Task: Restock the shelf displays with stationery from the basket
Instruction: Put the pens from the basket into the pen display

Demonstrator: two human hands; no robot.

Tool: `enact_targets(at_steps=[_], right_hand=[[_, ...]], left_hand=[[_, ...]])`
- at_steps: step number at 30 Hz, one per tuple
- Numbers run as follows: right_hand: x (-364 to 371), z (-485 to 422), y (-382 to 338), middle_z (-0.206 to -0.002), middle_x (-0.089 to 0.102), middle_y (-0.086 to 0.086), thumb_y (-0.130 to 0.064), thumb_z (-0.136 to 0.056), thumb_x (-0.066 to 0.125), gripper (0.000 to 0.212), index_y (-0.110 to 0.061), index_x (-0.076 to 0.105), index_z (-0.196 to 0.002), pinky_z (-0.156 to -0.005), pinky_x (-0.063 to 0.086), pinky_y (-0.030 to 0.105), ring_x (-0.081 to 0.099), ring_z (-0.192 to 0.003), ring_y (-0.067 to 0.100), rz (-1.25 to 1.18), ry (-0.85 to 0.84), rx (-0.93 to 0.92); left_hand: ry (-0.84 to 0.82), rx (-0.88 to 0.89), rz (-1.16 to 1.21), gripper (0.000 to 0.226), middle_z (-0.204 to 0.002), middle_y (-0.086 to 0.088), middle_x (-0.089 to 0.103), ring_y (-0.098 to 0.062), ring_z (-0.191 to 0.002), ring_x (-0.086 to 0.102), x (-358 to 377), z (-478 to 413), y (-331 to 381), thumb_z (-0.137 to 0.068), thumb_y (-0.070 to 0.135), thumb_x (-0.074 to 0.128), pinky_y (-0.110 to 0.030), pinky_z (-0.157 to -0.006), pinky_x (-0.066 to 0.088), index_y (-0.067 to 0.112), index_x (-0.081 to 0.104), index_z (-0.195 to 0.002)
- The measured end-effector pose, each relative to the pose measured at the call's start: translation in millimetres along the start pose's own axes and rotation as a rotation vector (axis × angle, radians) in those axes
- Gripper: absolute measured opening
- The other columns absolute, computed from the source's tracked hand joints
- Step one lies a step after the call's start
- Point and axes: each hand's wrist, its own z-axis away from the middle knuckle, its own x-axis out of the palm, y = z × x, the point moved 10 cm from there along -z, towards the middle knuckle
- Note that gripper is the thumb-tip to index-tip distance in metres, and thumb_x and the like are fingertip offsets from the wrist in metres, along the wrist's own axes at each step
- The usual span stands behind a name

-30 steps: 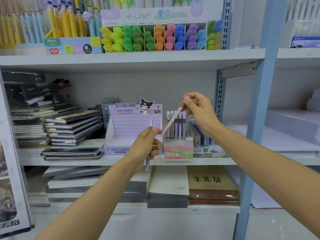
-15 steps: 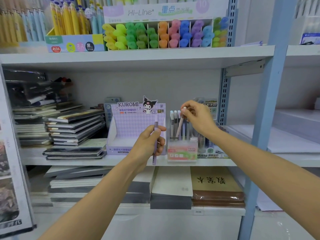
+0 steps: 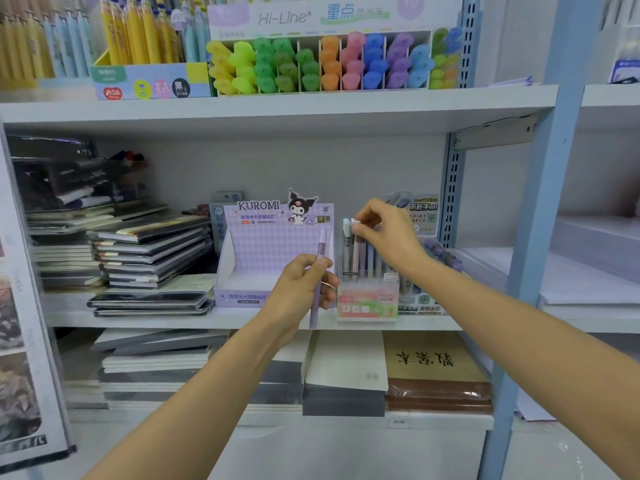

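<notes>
Shelf (image 3: 173, 322) mid-frame: right hand (image 3: 388, 233) pinches pink pencil (image 3: 355, 251) in display box (image 3: 367, 303), I'd push straight down; left hand (image 3: 301, 289) grips purple pencil (image 3: 322, 244).

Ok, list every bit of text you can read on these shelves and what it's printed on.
"Hi-Line": header of the highlighter display, top shelf.
"KUROMI": purple display box.
"FRUIT SODA", "HB": front of the clear pen box.
Small print on these boxes is too blurred; the characters on the brown book are upside down, unread.
</notes>
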Motion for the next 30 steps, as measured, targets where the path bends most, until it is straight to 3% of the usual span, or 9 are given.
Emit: enact_targets(at_steps=[4,8,11,14,18,22,25,28,30], right_hand=[[3.8,-0.4,4.7,-0.093,0.048,-0.004,-0.022,-0.087,0.070,0.006,-0.018,0.069,-0.091,-0.076,0.042,0.029,0.047,-0.084,0.010,0.139,-0.026,0.028],[-1.6,1.7,6.9,-0.099,0.049,0.000,-0.029,-0.092,0.063,0.019,-0.020,0.070,-0.108,-0.079,0.042,0.029,0.047,-0.086,0.010,0.167,-0.090,0.064],[-13.3,10.0,-10.5,-0.098,0.062,-0.002,-0.029,-0.095,0.058,0.023,-0.021,0.066,-0.115,-0.074,0.043,0.024,0.053,-0.077,0.006,-0.114,-0.063,0.041],[-5.0,23.5,-29.7,-0.097,0.071,-0.002,-0.025,-0.095,0.059,0.025,-0.017,0.064,-0.118,-0.070,0.051,0.018,0.064,-0.076,0.006,-0.468,-0.229,0.068],[-3.7,32.7,-46.5,-0.089,0.072,0.003,-0.012,-0.094,0.060,0.019,-0.005,0.066,-0.110,-0.071,0.054,0.020,0.067,-0.078,0.013,-0.518,-0.291,0.014],[-39.0,18.1,-31.3,-0.089,0.066,0.012,-0.009,-0.099,0.050,0.016,0.002,0.059,-0.107,-0.066,0.053,0.024,0.064,-0.074,0.014,-0.488,-0.078,0.037],[-62.3,12.3,-10.4,-0.086,0.063,0.005,-0.013,-0.102,0.044,0.013,-0.005,0.054,-0.103,-0.067,0.053,0.025,0.063,-0.070,0.007,-0.402,0.072,0.062],[-58.6,14.2,2.4,-0.085,0.063,0.004,-0.014,-0.102,0.043,0.012,-0.008,0.054,-0.102,-0.068,0.053,0.021,0.063,-0.073,0.010,-0.257,0.077,0.063],[-45.8,17.7,5.1,-0.088,0.064,0.009,-0.013,-0.102,0.044,0.012,-0.008,0.055,-0.100,-0.067,0.050,0.016,0.064,-0.076,0.016,-0.219,0.026,0.049]], left_hand=[[0.031,0.030,-0.015,0.024,-0.078,-0.005,0.060,-0.017,-0.064,0.058,-2.8,2.4,5.0,-0.104,0.017,0.039,-0.025,-0.064,0.055,0.010,0.060,-0.097],[0.033,0.053,-0.022,0.026,-0.077,-0.005,0.061,-0.017,-0.067,0.060,-1.6,3.6,9.1,-0.104,0.019,0.039,-0.027,-0.068,0.056,0.011,0.063,-0.098],[0.030,0.075,-0.034,0.026,-0.075,-0.003,0.063,-0.015,-0.066,0.061,1.1,3.5,12.4,-0.104,0.020,0.041,-0.025,-0.068,0.056,0.012,0.064,-0.098],[0.023,0.105,-0.053,0.026,-0.072,-0.001,0.063,-0.015,-0.065,0.061,10.0,1.0,17.5,-0.104,0.021,0.042,-0.024,-0.067,0.055,0.013,0.065,-0.096],[0.026,0.178,-0.104,0.023,-0.074,-0.002,0.065,-0.015,-0.069,0.061,23.4,-0.3,28.1,-0.103,0.021,0.043,-0.025,-0.069,0.054,0.013,0.065,-0.098],[0.169,0.336,-0.454,0.020,-0.112,0.005,0.060,-0.010,-0.099,0.057,17.9,8.4,37.4,-0.101,0.023,0.046,-0.019,-0.086,0.046,0.021,0.054,-0.120],[0.114,0.502,-0.815,0.038,-0.136,0.005,0.047,-0.010,-0.127,0.039,32.5,20.6,35.7,-0.099,0.018,0.050,-0.025,-0.104,0.032,0.017,0.046,-0.136],[0.000,0.506,-1.066,0.055,-0.154,0.000,0.031,-0.016,-0.142,0.025,47.2,23.3,12.9,-0.095,0.016,0.054,-0.029,-0.114,0.019,0.014,0.035,-0.147],[0.000,0.506,-1.131,0.060,-0.156,0.000,0.026,-0.017,-0.144,0.019,48.1,23.7,5.4,-0.094,0.017,0.054,-0.032,-0.117,0.019,0.014,0.031,-0.148]])
